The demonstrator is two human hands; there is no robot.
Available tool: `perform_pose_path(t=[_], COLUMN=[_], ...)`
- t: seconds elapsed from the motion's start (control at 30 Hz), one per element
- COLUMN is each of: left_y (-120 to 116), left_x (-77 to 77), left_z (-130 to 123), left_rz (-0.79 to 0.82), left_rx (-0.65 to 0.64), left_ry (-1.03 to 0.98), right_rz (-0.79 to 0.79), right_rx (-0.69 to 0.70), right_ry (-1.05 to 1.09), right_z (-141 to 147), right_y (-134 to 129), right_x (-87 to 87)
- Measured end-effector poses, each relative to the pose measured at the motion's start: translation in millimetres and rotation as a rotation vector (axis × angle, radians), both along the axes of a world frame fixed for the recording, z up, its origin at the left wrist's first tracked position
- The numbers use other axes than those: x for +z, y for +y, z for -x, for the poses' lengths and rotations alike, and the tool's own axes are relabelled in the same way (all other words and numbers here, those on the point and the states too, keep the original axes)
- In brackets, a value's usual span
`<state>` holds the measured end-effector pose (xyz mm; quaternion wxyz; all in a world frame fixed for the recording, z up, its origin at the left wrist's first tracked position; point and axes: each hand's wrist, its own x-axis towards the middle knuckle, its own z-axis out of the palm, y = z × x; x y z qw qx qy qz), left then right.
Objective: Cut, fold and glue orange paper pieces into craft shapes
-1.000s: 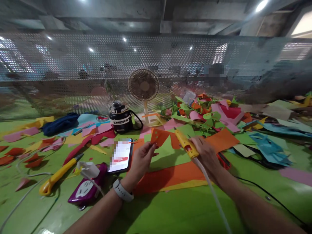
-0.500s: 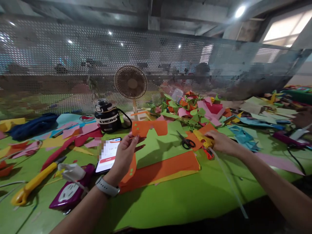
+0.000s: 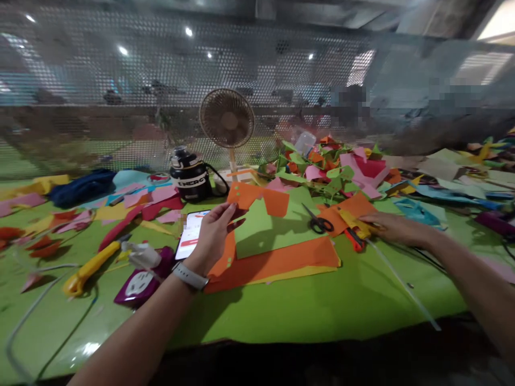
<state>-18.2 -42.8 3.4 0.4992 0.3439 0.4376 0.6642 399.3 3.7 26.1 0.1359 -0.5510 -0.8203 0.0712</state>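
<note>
While loose paper crowds much of the green tabletop (image 3: pixel 301 308), a black bottle (image 3: pixel 191 182) and a small fan (image 3: pixel 227 118) stand along its back, before a perforated screen (image 3: pixel 140 107). Right of the fan rises a heap of coloured scraps (image 3: pixel 330 169); to the far left lies a dark blue cloth (image 3: pixel 82 187). A phone (image 3: pixel 193 230) sits partly hidden behind the left hand (image 3: pixel 217 230), with a purple power strip (image 3: pixel 167 261) and a yellow-handled tool (image 3: pixel 92 271) further left.

The left hand's grip pinches an orange notched piece (image 3: pixel 246 195) by its left end, holding it over a green sheet (image 3: pixel 257 238) that overlaps an orange sheet (image 3: pixel 289 262). Black scissors (image 3: pixel 321 225) lie between that piece and the yellow glue gun (image 3: pixel 356 224), which is beside a red-handled tool (image 3: pixel 354 241) on the right. The right hand (image 3: pixel 388 226) has its fingers at the gun's near end; whether its grip is closed there or loosened I cannot tell.

One second ago the gun was raised, nozzle close to the orange notched piece, and the scissors were out of sight; now they lie in plain view. Half a second ago the piece looked flatter; now its right end angles downward.
</note>
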Motion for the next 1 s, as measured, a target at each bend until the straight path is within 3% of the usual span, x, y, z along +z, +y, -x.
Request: perform_pose_path(t=[0.03,0.1,0.2,0.37,0.47,0.57,0.8,1.0], left_y=[0.5,1.2,1.6,3.3,5.6,7.7,6.7,7.4], left_x=[0.6,1.4,1.6,-1.0,-2.8,-3.7,-2.2,-4.6], left_z=[0.1,0.3,0.2,0.8,1.5,1.9,0.9,2.7], left_rz=[-0.015,-0.03,-0.039,-0.046,-0.048,-0.048,-0.028,-0.039], left_rx=[-0.006,-0.004,-0.008,-0.017,-0.01,0.004,0.001,0.009], left_ry=[-0.008,-0.018,-0.029,-0.05,-0.07,-0.077,-0.088,-0.068], right_rz=[0.06,0.025,0.03,0.16,0.161,0.131,0.072,0.181], right_rx=[-0.006,0.021,0.285,0.521,0.577,0.62,0.677,0.665], right_ry=[-0.067,-0.136,-0.1,-0.025,-0.006,-0.038,-0.046,0.031], right_z=[5.7,28.1,89.2,206.5,247.3,264.0,270.4,267.7], right_y=[-1.3,-6.2,-24.2,-68.2,-80.7,-80.7,-73.7,-72.7], right_x=[4.5,12.5,13.5,-10.7,-23.1,-30.3,-43.6,-37.2])
